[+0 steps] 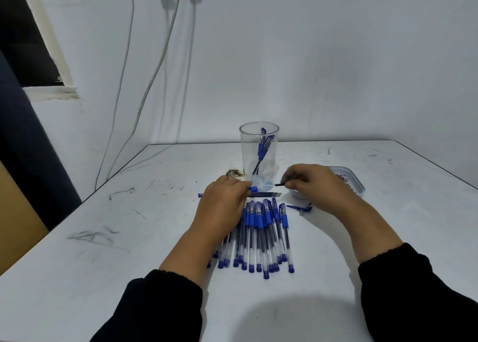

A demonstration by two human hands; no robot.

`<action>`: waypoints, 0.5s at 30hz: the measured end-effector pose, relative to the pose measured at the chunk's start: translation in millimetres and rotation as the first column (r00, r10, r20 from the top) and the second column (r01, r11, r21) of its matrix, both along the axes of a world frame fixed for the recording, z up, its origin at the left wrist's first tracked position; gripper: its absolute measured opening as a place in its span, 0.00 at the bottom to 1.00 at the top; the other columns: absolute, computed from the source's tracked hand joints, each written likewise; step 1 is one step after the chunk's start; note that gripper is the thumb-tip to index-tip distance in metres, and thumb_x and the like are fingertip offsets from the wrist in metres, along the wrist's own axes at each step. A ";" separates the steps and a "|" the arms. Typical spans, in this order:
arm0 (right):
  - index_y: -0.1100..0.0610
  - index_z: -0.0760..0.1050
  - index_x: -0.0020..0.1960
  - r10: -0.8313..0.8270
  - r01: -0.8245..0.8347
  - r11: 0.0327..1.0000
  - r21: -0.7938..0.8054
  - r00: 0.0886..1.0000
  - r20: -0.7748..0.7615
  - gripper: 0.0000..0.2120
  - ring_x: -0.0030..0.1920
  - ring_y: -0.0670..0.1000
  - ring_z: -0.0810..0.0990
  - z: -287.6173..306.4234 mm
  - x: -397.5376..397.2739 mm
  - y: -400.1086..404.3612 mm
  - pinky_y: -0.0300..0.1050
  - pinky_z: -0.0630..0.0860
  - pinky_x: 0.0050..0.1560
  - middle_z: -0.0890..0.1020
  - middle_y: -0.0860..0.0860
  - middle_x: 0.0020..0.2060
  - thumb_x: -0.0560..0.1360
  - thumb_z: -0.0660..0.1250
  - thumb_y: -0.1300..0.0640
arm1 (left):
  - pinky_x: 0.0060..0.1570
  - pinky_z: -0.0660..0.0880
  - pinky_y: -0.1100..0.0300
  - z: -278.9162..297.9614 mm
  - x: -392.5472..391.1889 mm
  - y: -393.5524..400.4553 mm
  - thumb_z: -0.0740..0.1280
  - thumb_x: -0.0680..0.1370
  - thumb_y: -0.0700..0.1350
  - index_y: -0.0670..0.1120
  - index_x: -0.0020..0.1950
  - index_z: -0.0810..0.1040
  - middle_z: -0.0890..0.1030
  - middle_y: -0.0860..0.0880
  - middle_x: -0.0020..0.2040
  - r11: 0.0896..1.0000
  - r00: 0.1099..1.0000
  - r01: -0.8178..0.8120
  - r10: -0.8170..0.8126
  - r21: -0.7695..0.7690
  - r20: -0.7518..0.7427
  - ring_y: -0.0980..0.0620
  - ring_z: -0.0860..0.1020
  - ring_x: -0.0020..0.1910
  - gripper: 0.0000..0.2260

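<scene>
1. White table (103,264), scuffed with pencil-like marks; the person's black sleeves (160,305) enter over its near edge.
2. Pile of pens (261,235), roughly twenty, clear barrels with blue grips and blue end plugs, lying side by side and partly overlapping, between the two forearms. Judged to be the stock waiting to be worked.
3. Blue cap (297,207), single, loose on the table just right of the pile.
4. Left hand (222,204), fingers curled round a pen barrel (254,188) at its blue grip, held level just above the table beyond the pile.
5. Right hand (315,184), pinching a thin dark refill (280,184) between thumb and fingertip, its end pointed at the barrel's mouth. Whether the refill is going in or coming out cannot be told from where I stand.
6. Loose refills (266,194), a few, lying flat just behind the pile, beneath the held barrel.
7. Grey tray (358,184), shallow, behind the right hand, holding small dark parts too fine to identify.
8. Clear cup (258,155), upright, beyond the hands, holding only a few blue pens (263,145) leaning inside.
9. Progress, as judged: cup nearly bare, pile large; most of the work remains.
10. Pale wall with cables (155,70) hanging at left.
</scene>
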State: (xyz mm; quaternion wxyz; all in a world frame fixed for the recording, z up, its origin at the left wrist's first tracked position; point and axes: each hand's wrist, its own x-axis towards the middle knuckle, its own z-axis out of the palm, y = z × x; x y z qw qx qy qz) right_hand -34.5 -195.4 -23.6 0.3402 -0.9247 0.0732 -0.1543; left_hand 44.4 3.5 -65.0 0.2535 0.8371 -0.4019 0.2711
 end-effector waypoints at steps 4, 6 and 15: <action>0.43 0.79 0.40 0.009 -0.010 1.000 -0.006 1.000 -0.011 0.09 0.46 0.42 0.80 -2.8 1.3 3.1 0.45 0.75 0.48 0.83 0.42 0.42 0.76 0.68 0.56 | 0.48 0.73 0.53 1.2 -2.1 -0.8 0.66 0.78 0.42 0.44 0.58 0.81 0.83 0.46 0.51 1.000 1.000 0.005 -0.005 -0.014 0.003 0.46 0.76 0.49 0.10; 0.43 0.79 0.41 0.002 -0.003 1.000 -0.026 1.000 -0.024 0.09 0.47 0.44 0.80 -4.1 1.9 2.3 0.48 0.77 0.51 0.83 0.43 0.43 0.75 0.68 0.56 | 0.47 0.73 0.54 1.7 -2.7 -1.2 0.67 0.78 0.42 0.44 0.57 0.81 0.83 0.47 0.50 1.000 1.000 0.009 -0.009 -0.017 0.005 0.46 0.77 0.49 0.10; 0.44 0.79 0.43 -0.068 0.066 0.995 -0.072 0.997 -0.032 0.07 0.48 0.48 0.78 -3.8 1.1 -1.4 0.47 0.74 0.50 0.82 0.45 0.45 0.76 0.66 0.56 | 0.45 0.72 0.57 2.0 -4.3 -0.8 0.68 0.77 0.41 0.44 0.56 0.82 0.83 0.47 0.48 1.000 1.000 0.015 -0.014 -0.022 0.028 0.47 0.77 0.47 0.09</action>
